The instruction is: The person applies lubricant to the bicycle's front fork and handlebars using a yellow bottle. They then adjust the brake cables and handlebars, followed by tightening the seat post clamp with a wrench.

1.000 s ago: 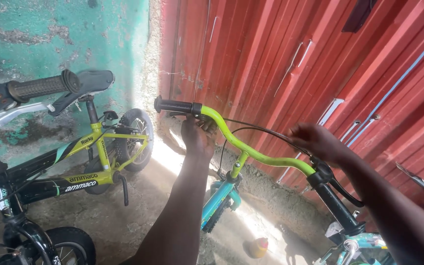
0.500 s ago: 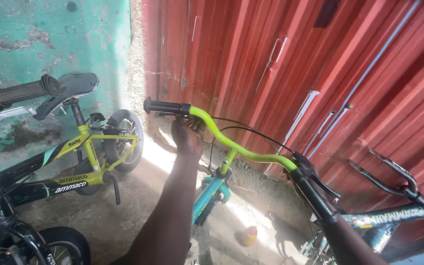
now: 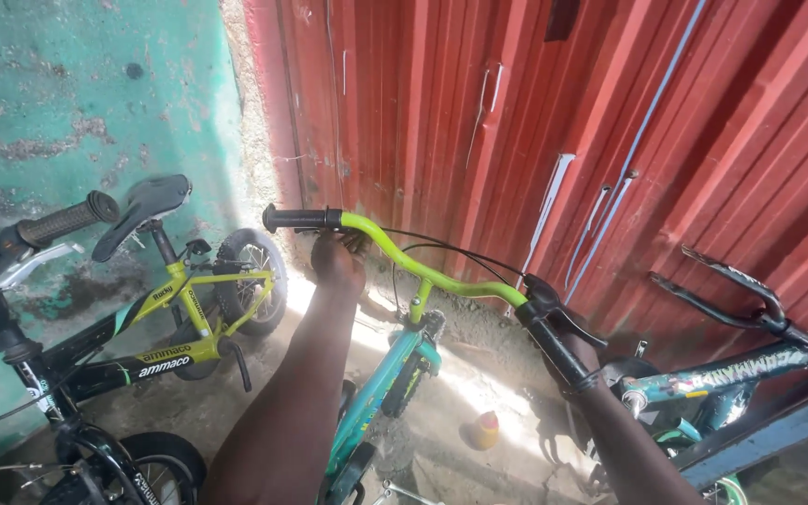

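Two hands: left hand (image 3: 337, 257), right hand (image 3: 584, 360) clasp one green handlebar (image 3: 423, 269) | three bicycles

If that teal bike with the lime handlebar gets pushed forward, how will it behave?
The teal bike would probably roll easily yet tip sideways if released; only the left hand and right hand on the lime handlebar seem to steady it. The front may swivel.
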